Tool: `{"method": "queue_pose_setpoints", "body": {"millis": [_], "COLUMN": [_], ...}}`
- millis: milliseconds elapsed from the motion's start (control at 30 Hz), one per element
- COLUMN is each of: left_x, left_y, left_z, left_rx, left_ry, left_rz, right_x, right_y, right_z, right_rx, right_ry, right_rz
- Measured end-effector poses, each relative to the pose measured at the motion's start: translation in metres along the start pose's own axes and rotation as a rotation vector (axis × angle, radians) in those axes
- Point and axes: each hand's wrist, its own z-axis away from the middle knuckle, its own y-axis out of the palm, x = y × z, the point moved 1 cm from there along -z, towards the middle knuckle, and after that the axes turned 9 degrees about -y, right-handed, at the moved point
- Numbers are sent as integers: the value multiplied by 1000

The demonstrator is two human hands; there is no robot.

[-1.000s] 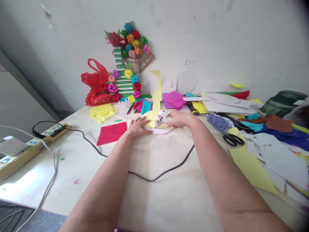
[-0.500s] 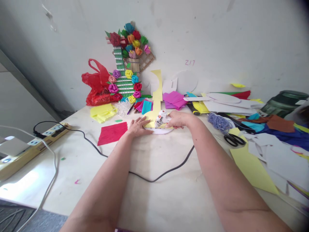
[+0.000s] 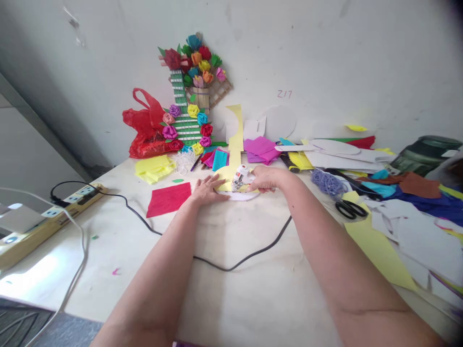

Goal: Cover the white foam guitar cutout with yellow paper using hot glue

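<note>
My right hand (image 3: 265, 179) is closed around a white glue gun (image 3: 241, 174), its nozzle end low over the near edge of a yellow paper cutout (image 3: 235, 156). The cutout has a long neck reaching back and a wider near end. From under that end shows the curved rim of a white card piece (image 3: 244, 197). My left hand (image 3: 208, 189) lies flat with fingers spread on the left side of the cutout and card. A black cord (image 3: 227, 269) runs across the table in front of both hands.
A power strip (image 3: 72, 207) lies on the left, and red crepe paper (image 3: 169, 199) is beside my left forearm. A flower-trimmed guitar-shaped craft (image 3: 186, 127) leans on the wall. Black scissors (image 3: 350, 209), purple yarn (image 3: 327, 183) and paper scraps (image 3: 419, 231) lie right.
My right hand and the glue gun have shifted very slightly to the left along the near edge of the yellow paper. My left hand stays in place.
</note>
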Motion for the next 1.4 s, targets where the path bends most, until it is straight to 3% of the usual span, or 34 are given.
{"method": "queue_pose_setpoints", "body": {"millis": [433,1067,1400], "left_x": [-1,4,2], "left_y": [1,10,8], "left_z": [0,-6,-5], "left_rx": [-15,-54,-34], "left_ry": [-5,8,-5], "left_rz": [-7,-40,-35], "right_x": [12,3,3], "right_y": [-6,-2,9], "right_z": [2,7,13], "right_rx": [38,18,-93], "right_ry": [9,-28,-28], "right_rz": [80,12,-87]}}
